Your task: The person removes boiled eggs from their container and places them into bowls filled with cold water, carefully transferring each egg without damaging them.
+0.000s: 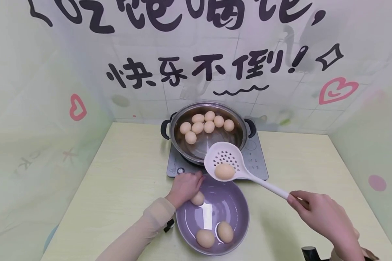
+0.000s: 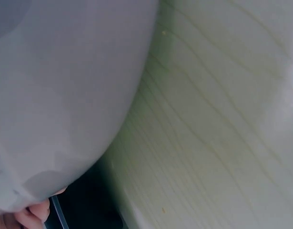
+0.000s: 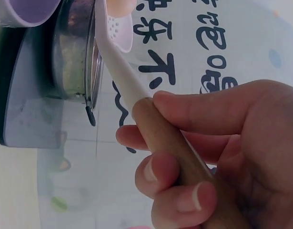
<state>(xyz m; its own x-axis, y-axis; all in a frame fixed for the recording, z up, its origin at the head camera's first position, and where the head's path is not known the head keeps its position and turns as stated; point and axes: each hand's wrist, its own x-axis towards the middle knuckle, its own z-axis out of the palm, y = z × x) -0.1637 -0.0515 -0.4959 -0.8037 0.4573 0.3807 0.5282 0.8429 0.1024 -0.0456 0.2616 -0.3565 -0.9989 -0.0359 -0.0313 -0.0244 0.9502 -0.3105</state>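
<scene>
My right hand point(image 1: 326, 214) grips the wooden handle point(image 3: 170, 143) of a white slotted skimmer point(image 1: 226, 152). One egg point(image 1: 224, 171) lies in the skimmer's head, which overlaps the pot's near rim and the bowl's far rim in the head view. My left hand point(image 1: 185, 186) grips the far left rim of a purple bowl point(image 1: 245, 214), its fingers point(image 2: 34, 214) partly hidden by the bowl in the left wrist view. Inside the bowl are an egg point(image 1: 197, 198) beside that hand and two more eggs point(image 1: 205, 238) near the front.
Behind the bowl, a steel pot point(image 1: 174, 139) with black side handles holds several eggs point(image 1: 209, 127) in liquid. It stands on a grey induction cooker point(image 1: 254, 159). The pale wooden table point(image 1: 117, 174) meets a printed wall covering point(image 1: 183, 40) at the back and sides.
</scene>
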